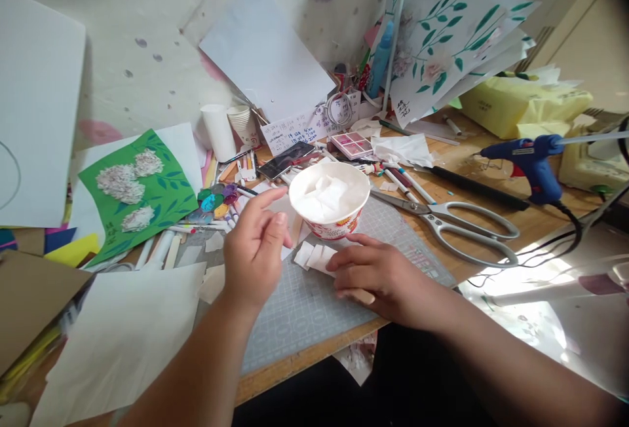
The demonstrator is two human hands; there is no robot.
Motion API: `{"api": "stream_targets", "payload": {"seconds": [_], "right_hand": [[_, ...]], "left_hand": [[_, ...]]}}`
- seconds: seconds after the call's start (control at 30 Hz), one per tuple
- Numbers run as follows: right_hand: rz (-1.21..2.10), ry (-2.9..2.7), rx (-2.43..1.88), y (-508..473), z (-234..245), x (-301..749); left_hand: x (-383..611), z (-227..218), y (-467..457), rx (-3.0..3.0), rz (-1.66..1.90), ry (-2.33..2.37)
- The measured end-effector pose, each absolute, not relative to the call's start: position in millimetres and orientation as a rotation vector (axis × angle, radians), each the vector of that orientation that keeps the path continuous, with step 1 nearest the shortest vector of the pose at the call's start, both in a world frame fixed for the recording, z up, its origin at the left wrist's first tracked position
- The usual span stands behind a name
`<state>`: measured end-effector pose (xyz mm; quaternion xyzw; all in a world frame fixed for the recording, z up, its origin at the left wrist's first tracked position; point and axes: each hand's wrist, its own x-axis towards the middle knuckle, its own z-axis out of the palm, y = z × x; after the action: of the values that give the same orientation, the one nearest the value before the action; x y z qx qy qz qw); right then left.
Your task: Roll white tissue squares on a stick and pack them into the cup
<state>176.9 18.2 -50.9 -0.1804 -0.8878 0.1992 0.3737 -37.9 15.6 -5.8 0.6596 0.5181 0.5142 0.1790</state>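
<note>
A white paper bowl (330,227) with a red and orange print stands on the grey cutting mat (304,302). Inside it lie several cut white paper pieces (327,198). My left hand (255,243) is raised just left of the bowl, its index finger stretched out and the other fingers loosely curled; nothing shows between them. In front of the bowl, my right hand (376,276) rests low over the mat, with its fingers curved over small white paper slips (314,257). Part of these slips is hidden under the fingers.
Large silver scissors (437,217) lie right of the bowl. Beyond them sits a blue hot glue gun (533,162) with its cable. A green card with paper flowers (142,191) leans at left. Pens, a phone (285,160) and paper cups (219,132) crowd the back.
</note>
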Motion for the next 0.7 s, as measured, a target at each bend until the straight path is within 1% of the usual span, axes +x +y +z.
{"api": "stream_targets", "payload": {"seconds": [0.07, 0.13, 0.17, 0.23, 0.33, 0.4, 0.53, 0.7], "right_hand": [[0.450, -2.221, -0.477, 19, -53, 174], [0.489, -2.107, -0.482, 20, -54, 175], [0.537, -2.034, -0.501, 20, -53, 176], [0.652, -1.865, -0.565, 20, -51, 179], [0.859, -1.567, -0.644, 20, -52, 179], [0.996, -1.382, -0.625, 20, -56, 177], [1.197, -1.200, -0.571, 20, -63, 173], [1.310, -1.133, -0.533, 21, -63, 173]], "left_hand": [[-39, -6, 11, 1.796, 1.645, 1.397], [-38, -5, 5, 1.771, 1.772, 1.288], [-38, -4, 2, 1.803, 1.777, 1.234], [-36, 1, -4, 1.973, 1.655, 1.150], [-31, 8, -8, 2.360, 1.212, 1.075], [-26, 10, -6, 2.449, 1.062, 1.087], [-19, 4, -3, 2.350, 0.978, 1.228], [-17, -9, -2, 2.139, 0.907, 1.405]]}}
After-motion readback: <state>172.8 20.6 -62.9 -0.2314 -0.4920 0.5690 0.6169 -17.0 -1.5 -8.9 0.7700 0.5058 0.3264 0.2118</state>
